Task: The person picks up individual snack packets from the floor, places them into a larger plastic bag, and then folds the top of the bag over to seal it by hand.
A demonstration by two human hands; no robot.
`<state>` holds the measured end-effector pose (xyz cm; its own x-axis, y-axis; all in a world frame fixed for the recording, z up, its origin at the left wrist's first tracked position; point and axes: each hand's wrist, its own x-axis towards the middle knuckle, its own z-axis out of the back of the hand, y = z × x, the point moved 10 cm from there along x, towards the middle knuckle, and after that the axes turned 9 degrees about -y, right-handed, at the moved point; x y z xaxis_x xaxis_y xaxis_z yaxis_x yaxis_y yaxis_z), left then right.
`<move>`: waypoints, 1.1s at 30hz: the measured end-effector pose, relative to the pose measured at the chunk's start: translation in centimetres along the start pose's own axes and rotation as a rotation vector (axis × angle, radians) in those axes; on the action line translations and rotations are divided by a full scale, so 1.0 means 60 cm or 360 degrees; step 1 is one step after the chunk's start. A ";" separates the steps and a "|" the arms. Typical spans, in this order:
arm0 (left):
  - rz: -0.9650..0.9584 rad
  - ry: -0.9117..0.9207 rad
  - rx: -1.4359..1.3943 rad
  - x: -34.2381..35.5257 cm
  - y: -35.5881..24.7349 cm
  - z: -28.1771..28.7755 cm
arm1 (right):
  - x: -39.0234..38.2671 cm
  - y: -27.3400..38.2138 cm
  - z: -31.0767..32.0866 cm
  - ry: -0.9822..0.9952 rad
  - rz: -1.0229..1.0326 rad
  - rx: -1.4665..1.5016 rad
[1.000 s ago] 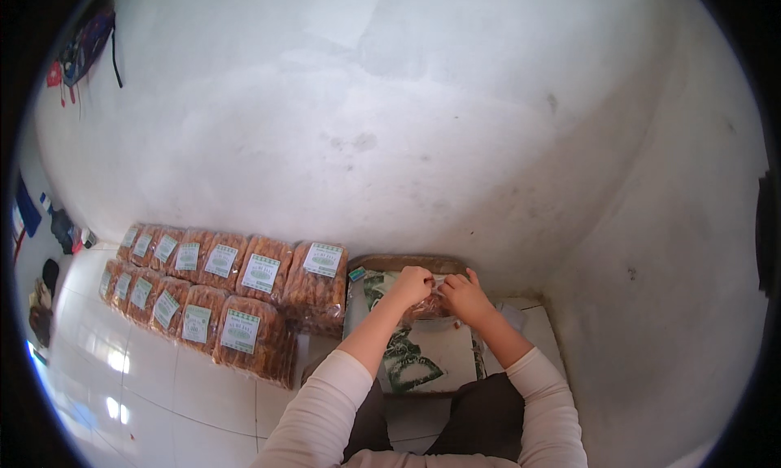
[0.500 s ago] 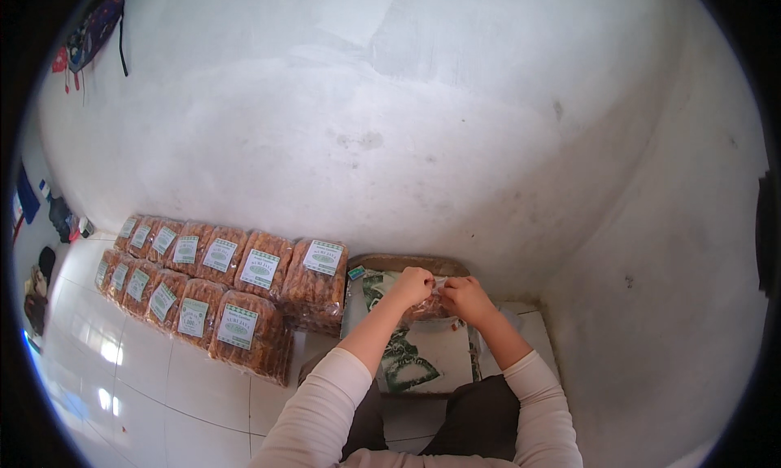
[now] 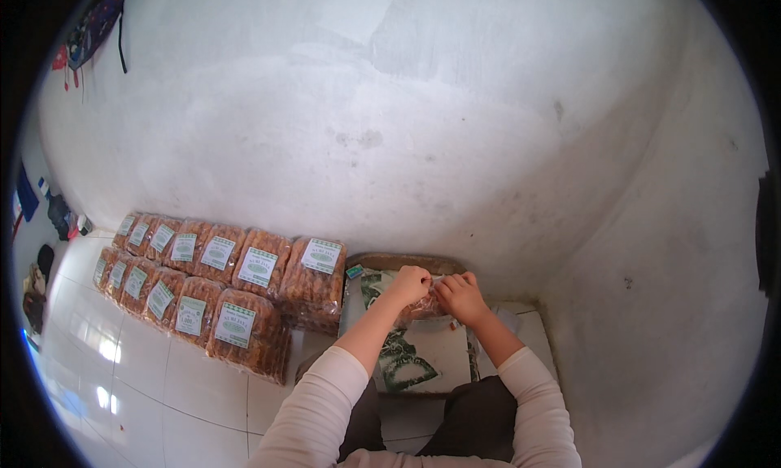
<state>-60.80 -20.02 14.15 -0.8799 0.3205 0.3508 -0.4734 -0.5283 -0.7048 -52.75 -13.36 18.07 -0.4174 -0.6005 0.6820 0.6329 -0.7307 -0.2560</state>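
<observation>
A clear plastic bag of brown food pieces lies between my hands, above a white and green printed board. My left hand is closed in a pinch at the upper left of the bag. On the bag's upper right, the fingers of my right hand are bent and pressed together on its plastic. My hands cover much of the bag's top, and the fingertips are small in view.
Rows of packed bags with white and green labels stand to the left on the white tiled floor. A small teal box lies at the board's upper left corner. Pale walls rise ahead and at right.
My right hand has shifted slightly left and turned on the bag's top. The left hand has barely moved, and the view has drifted a little.
</observation>
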 end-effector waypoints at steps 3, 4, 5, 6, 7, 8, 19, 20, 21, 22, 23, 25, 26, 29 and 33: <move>0.0003 -0.0003 0.0003 -0.003 -0.007 0.002 | -0.003 -0.001 -0.007 0.0042 0.0020 -0.0072; 0.0014 -0.0004 0.0012 -0.004 -0.009 0.003 | -0.005 -0.005 -0.010 0.0048 -0.0021 -0.0059; 0.0023 -0.0004 0.0020 -0.006 -0.017 0.006 | -0.007 -0.009 -0.013 0.0053 -0.0062 -0.0048; 0.0032 -0.0004 0.0028 -0.007 -0.023 0.008 | -0.009 -0.013 -0.016 0.0059 -0.0103 -0.0036; 0.0046 0.0018 0.0015 -0.007 -0.027 0.008 | -0.012 -0.021 -0.019 0.0070 -0.0177 0.0021; 0.0063 0.0038 0.0006 -0.009 -0.029 0.010 | -0.011 -0.026 -0.021 0.0079 -0.0249 0.0083; -0.0111 0.0022 0.0520 -0.013 -0.048 0.008 | -0.025 -0.085 -0.042 0.0262 -0.0993 0.0699; -0.0174 0.0003 0.0601 -0.013 -0.052 0.010 | -0.022 -0.085 -0.040 0.0218 -0.0933 0.0692; -0.0237 -0.0015 0.0681 -0.013 -0.056 0.012 | -0.020 -0.085 -0.037 0.0175 -0.0875 0.0683; -0.0256 -0.0040 0.0664 -0.015 -0.058 0.014 | -0.024 -0.086 -0.039 0.0190 -0.0874 0.0684; -0.0269 -0.0066 0.0650 -0.017 -0.057 0.018 | -0.019 -0.084 -0.037 0.0206 -0.0870 0.0690; -0.0284 -0.0095 0.0595 -0.021 -0.051 0.018 | -0.005 -0.073 -0.024 0.0223 -0.0729 0.0612; -0.0285 -0.0100 0.0554 -0.021 -0.047 0.016 | 0.007 -0.063 -0.009 0.0222 -0.0590 0.0526; -0.0339 -0.0110 0.0460 -0.021 -0.042 0.012 | 0.012 -0.058 -0.008 0.0236 -0.0416 0.0438; -0.0510 -0.0174 0.0466 -0.027 -0.063 0.012 | -0.013 -0.078 -0.057 0.0586 -0.0725 0.0807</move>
<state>-57.65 -19.11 16.68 -0.6786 0.4278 0.5971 -0.7006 -0.6212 -0.3511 -57.61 -10.55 16.38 -0.8419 -0.4103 0.3505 0.5307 -0.7469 0.4006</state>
